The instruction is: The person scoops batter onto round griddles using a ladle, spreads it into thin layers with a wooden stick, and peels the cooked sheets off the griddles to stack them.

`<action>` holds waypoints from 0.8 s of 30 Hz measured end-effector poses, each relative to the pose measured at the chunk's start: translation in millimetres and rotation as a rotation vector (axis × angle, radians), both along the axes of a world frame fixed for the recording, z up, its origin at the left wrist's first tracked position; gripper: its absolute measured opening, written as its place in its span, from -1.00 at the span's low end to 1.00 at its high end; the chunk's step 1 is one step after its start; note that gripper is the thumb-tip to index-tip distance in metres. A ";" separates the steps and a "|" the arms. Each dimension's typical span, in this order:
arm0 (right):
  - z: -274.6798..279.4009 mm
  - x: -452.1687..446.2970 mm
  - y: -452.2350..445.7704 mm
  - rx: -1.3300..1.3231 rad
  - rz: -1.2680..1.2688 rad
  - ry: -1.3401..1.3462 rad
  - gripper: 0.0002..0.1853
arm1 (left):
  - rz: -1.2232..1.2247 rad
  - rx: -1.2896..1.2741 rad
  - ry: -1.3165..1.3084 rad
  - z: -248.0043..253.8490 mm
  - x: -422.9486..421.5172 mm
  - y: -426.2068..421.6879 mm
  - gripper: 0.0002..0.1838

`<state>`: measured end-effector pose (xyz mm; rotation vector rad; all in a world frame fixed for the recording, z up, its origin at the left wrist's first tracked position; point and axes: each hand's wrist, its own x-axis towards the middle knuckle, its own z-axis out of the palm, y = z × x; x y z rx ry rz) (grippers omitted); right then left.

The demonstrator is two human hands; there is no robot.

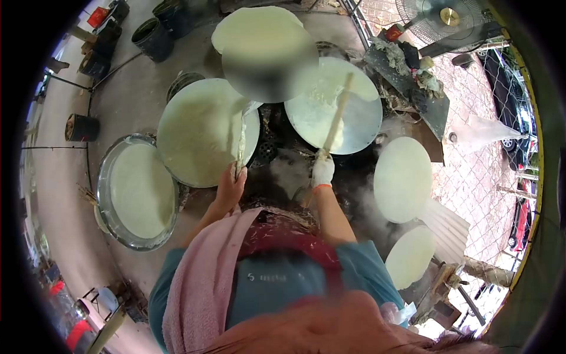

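Note:
My left hand (231,189), bare, is closed around a thin batter-smeared stick (241,144) that lies over the left round griddle (194,130), whose top is coated with pale batter. My right hand (322,171), in a whitish glove with an orange band at the wrist, grips a flat wooden stick (340,112). This stick reaches across the right round griddle (362,130). Pale batter covers part of that griddle, and bare grey metal shows on the rest. Left of me stands a wide metal basin (105,197) of pale batter (140,190).
Pale round sheets (402,180) stand at the right amid steam. Another pale disc (254,26) is at the far side, beside a blurred patch. Dark buckets (152,40) sit at the back left. A fan (450,16) and wire fence (471,171) are on the right.

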<state>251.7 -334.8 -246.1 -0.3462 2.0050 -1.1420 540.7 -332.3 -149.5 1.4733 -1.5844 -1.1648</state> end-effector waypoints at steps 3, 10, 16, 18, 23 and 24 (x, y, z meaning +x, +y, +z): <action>-4.7 -5.8 1.3 -0.011 0.027 0.067 -0.56 | -0.011 0.010 -0.024 1.0 1.7 2.6 -0.79; 31.2 -58.3 37.9 0.226 0.488 0.617 -0.65 | 0.066 0.045 -0.086 6.0 -33.3 11.4 -0.79; 40.1 -118.6 28.4 0.069 0.443 0.157 -0.57 | -0.012 -0.544 -0.544 -15.0 -74.8 30.3 -0.84; 40.3 -115.6 53.6 0.187 0.746 0.404 -0.59 | 0.077 -0.259 -0.324 16.6 -100.0 38.7 -0.85; 24.5 -195.1 50.5 0.189 0.692 0.756 -0.63 | 0.208 0.109 -0.003 37.3 -131.2 54.5 -0.84; 36.4 -206.3 41.0 0.126 0.666 0.736 -0.63 | 0.234 0.158 0.022 37.4 -135.6 55.9 -0.83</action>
